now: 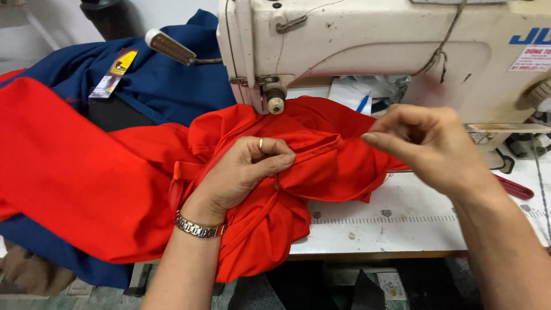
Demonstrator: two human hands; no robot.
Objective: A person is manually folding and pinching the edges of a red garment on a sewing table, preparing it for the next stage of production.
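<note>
Red fabric in L grip

Sewing machine across the upper right of the frame, standing on the tabletop. Cloth spread from the left to the centre, bunched under the machine's head. Second cloth behind, upper left, tag on it.

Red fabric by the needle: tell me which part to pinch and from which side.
Pinch the red fabric at its folded hem ridge, which runs raised across the bunch. Come from the right, where the right hand hovers just off the fold's end and the table is bare. The left hand already pins the other end, so the ridge looks taut enough to catch.
</note>
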